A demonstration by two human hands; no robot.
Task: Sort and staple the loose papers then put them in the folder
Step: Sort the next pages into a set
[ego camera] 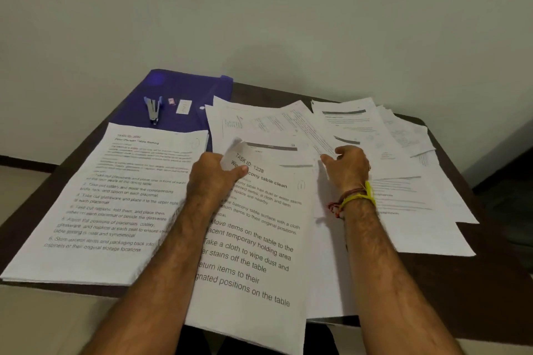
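The stapler (153, 111) lies on the folder (184, 95) (far left), behind a paper stack (115, 210); loose papers (389, 153) spread right.
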